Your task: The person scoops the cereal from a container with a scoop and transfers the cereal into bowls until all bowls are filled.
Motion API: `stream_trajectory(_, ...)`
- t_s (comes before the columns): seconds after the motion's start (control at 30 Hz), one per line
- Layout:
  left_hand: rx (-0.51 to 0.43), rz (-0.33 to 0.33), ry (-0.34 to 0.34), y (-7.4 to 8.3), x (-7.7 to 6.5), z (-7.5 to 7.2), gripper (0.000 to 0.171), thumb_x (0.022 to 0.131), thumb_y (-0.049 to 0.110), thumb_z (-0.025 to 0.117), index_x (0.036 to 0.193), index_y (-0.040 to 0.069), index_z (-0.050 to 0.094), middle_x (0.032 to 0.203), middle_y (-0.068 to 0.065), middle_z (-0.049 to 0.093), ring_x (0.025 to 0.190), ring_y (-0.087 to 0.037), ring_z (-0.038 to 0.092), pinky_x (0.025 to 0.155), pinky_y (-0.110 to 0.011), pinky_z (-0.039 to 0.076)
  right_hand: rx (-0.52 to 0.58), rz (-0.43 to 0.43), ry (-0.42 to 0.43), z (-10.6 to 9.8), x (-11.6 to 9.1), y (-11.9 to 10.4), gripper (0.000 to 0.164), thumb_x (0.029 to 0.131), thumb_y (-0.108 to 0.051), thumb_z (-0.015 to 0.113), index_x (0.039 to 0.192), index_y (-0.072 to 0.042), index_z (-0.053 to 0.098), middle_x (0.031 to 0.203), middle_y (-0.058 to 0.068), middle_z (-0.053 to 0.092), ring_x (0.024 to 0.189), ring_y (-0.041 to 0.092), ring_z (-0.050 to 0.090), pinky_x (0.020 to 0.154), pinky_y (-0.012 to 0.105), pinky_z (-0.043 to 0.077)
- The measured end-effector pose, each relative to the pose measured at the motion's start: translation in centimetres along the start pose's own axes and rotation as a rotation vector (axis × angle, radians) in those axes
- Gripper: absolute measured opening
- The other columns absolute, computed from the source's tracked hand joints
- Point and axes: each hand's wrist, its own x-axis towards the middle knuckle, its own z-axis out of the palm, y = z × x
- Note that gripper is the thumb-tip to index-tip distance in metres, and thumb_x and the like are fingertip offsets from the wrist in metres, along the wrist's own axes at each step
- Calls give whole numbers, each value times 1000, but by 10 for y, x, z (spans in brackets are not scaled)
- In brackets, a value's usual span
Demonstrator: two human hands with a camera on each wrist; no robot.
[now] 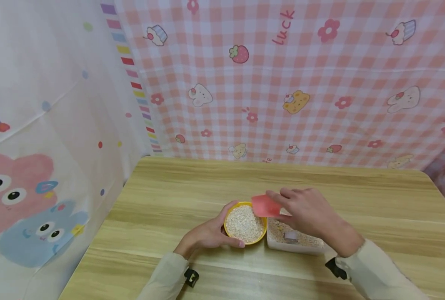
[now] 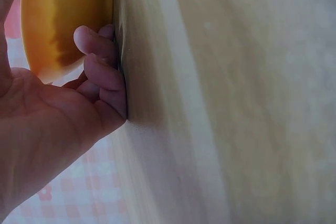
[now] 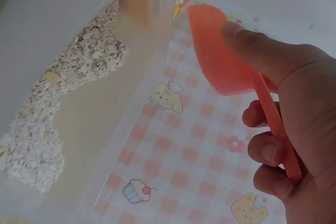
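A yellow bowl (image 1: pixel 264 236) full of pale oats (image 1: pixel 245 223) rests on the table. My left hand (image 1: pixel 212 233) holds it from the left, thumb along the near rim. In the left wrist view the bowl (image 2: pixel 65 22) shows its outer wall, with the lower fingers (image 2: pixel 102 72) curled down against the table. My right hand (image 1: pixel 306 210) grips a red scoop (image 1: pixel 264 206), whose end overlaps the bowl's right rim. In the right wrist view the thumb presses on the scoop's (image 3: pixel 215 51) wide part, while the other fingers wrap its thin handle.
A translucent box (image 1: pixel 295 248) with loose oats (image 3: pixel 79 61) stands right beside the bowl, partly under my right hand. A small whitish piece (image 1: pixel 291 236) shows at its near side. Behind the wooden table (image 1: pixel 192 179) hangs a checked cloth (image 1: pixel 222 116).
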Motion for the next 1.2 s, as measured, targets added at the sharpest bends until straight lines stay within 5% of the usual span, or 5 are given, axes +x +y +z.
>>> stream_trajectory(0.4, 26, 38, 17, 0, 1, 3, 114, 74, 41, 87, 157, 38, 10, 155, -15, 35, 140, -33, 36, 113, -60, 26, 99, 184, -98, -13, -34, 15, 59, 77, -40, 83, 127, -14, 66, 88, 0, 67, 56, 5, 46, 50, 23, 35)
stream_trajectory(0.67, 81, 53, 45, -1, -2, 4, 114, 74, 45, 86, 158, 35, 9, 154, -15, 38, 139, -31, 39, 113, -57, 29, 101, 217, -165, -18, -51, 22, 58, 75, -36, 85, 125, -12, 67, 95, 6, 71, 57, 7, 53, 50, 27, 40)
stream_trajectory(0.83, 84, 94, 52, -1, -3, 4, 116, 74, 42, 87, 159, 28, 10, 154, -16, 35, 139, -30, 37, 115, -55, 27, 92, 255, -202, -18, -58, 23, 58, 75, -36, 85, 124, -11, 67, 96, 7, 71, 55, 5, 46, 49, 26, 37)
stream_trajectory(1.2, 217, 103, 222, 23, -15, 2, 107, 73, 51, 85, 157, 31, 22, 135, -13, 38, 121, -28, 44, 104, -55, 41, 58, 317, -312, -14, -65, 25, 56, 74, -37, 85, 120, -10, 68, 94, 6, 70, 53, 7, 44, 46, 26, 34)
